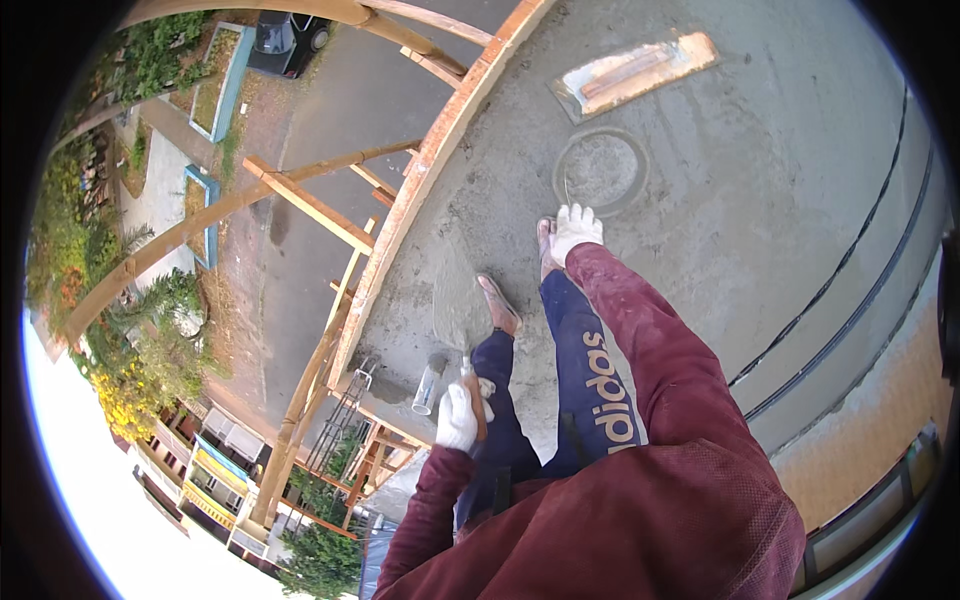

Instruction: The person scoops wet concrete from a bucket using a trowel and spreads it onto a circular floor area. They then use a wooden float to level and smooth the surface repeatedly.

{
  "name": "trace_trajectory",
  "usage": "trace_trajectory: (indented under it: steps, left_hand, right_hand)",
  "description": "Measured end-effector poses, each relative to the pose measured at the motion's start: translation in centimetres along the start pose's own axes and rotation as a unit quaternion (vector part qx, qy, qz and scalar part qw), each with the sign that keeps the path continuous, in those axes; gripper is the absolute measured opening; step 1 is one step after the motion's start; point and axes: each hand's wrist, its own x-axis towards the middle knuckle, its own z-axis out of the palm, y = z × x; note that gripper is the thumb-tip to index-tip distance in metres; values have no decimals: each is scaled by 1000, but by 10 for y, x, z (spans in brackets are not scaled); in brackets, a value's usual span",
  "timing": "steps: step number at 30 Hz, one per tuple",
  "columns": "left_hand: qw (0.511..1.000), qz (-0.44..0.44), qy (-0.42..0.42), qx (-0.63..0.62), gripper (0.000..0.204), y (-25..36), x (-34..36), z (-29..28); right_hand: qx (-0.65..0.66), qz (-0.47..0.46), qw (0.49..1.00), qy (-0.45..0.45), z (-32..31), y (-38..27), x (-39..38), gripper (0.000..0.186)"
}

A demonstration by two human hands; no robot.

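Note:
My gloved left hand (pixel 457 418) is closed round the wooden handle (pixel 475 400) of a trowel. Its broad blade (pixel 461 300), smeared with wet grey mortar, points away from me over the slab beside my left foot. Ahead of my right foot, my gloved right hand (pixel 577 230) has its fingers bent at the near rim of a round grey container (pixel 644 172). Grey, grainy material fills that container; the fingertips' exact hold is hard to see. Farther off, a wooden-backed float (pixel 645 75), caked with mortar, lies on the slab.
Wet grey concrete (pixel 740 230) surrounds my feet. A wooden edge board (pixel 430 185) borders a drop on the left, with bamboo and timber poles outside. Close by stand a clear cylinder (pixel 428 388) and steel bars (pixel 345 410). Black cables (pixel 850 270) run along the right.

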Motion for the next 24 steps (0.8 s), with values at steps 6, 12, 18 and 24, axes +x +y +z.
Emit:
trace_trajectory:
  steps: [6,12,18,24]
  left_hand:
    - [995,-61,31,-76,80,50,115,63]
    - [989,67,-54,122,87,16,161,121]
    - [841,54,-269,467,93,107,165,89]
    - [881,137,88,444,76,71,298,-80]
  right_hand:
    - [732,-2,632,-254,-48,-41,-150,71]
    - [558,112,821,-49,-62,-39,-155,42]
    - [313,13,950,19,-31,10,-108,40]
    - [33,25,998,-44,1,97,-50,37]
